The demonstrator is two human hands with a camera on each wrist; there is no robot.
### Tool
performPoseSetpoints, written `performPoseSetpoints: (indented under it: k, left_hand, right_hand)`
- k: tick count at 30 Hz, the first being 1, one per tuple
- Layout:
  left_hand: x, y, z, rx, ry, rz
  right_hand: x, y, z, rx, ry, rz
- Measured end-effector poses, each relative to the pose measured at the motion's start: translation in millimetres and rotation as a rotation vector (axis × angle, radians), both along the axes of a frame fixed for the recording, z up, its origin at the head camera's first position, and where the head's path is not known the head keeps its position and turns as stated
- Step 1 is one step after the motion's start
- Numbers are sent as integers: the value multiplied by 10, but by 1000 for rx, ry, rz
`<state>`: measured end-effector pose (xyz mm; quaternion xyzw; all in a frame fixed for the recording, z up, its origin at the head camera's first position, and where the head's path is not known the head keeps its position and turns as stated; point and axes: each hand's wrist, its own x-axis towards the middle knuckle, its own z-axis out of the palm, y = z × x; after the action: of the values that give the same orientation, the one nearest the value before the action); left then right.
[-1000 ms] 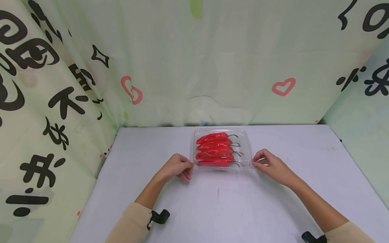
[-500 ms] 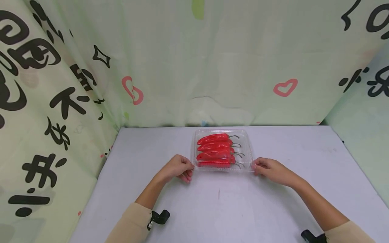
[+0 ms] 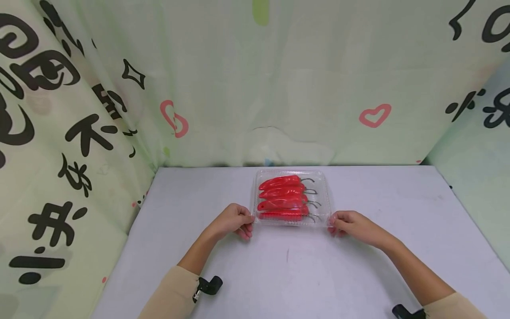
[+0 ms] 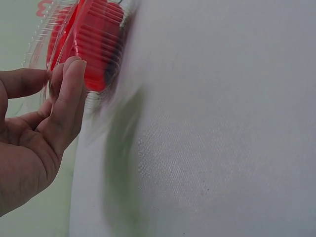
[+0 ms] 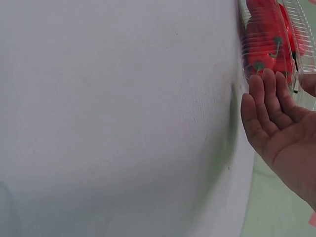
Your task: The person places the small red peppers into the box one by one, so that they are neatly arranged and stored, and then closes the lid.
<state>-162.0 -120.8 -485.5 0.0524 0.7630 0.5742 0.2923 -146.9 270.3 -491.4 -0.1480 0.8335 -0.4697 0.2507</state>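
A clear plastic box point(image 3: 324, 195) with ribbed walls sits near the back edge of the table, and several red chili peppers point(image 3: 280, 191) lie side by side in it, their green stems to the right. My left hand point(image 3: 235, 220) pinches the rim at its front left corner; in the left wrist view, thumb and forefinger meet on the clear edge point(image 4: 42, 91). At the front right corner my right hand point(image 3: 352, 225) holds the rim between thumb and fingers. Seen from the right wrist, the other fingers point(image 5: 269, 96) lie against the ribbed side, below the rim.
The white table point(image 3: 287, 283) stretches in front of the box. Behind it hangs a pale green printed curtain point(image 3: 255, 88), which also runs down the left side. A black wrist camera point(image 3: 210, 285) sits on the left sleeve, another point(image 3: 408, 312) on the right.
My right hand has come nearer along the box's right side to its front corner, and its fingers have closed on the rim. The left hand keeps its pinch; the box looks unmoved.
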Motion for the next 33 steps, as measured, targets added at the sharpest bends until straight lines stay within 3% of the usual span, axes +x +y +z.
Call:
performPoseSetpoints:
  k: [14, 23, 33]
  left_hand:
    - [-32, -3, -50, 0, 22, -4]
    - [-25, 10, -27, -9, 7, 2]
    - [-22, 18, -17, -21, 13, 7]
  right_hand:
    - [8, -20, 0, -73, -64, -17]
    - [35, -42, -2, -116, -95, -35]
    - [56, -45, -46, -77, -10, -67]
